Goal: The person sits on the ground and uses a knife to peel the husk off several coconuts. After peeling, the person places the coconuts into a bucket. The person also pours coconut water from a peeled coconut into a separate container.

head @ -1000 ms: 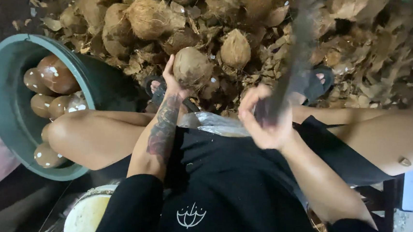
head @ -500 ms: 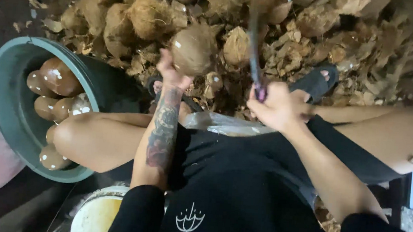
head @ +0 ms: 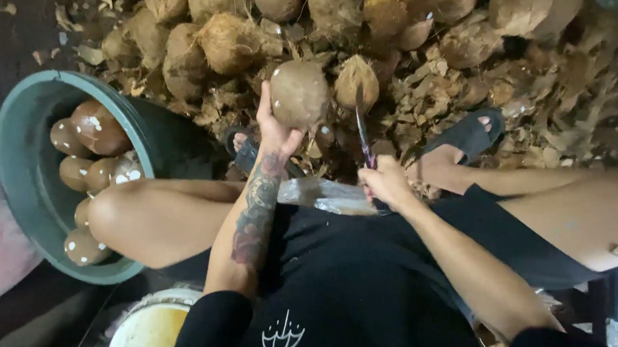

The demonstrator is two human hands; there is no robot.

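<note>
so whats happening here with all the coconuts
A seated person holds a brown coconut up in the left hand and grips a knife in the right hand, blade pointing up beside the coconut, not touching it. Ahead lies a pile of husked coconuts and husk scraps. A green tub by the left knee holds several smooth dark coconuts.

seated person: left hand (head: 277, 131) grips a husked coconut (head: 299, 93), right hand (head: 386, 185) holds a knife (head: 363, 130) upright beside it; green tub (head: 22, 146) of peeled coconuts at left.
</note>
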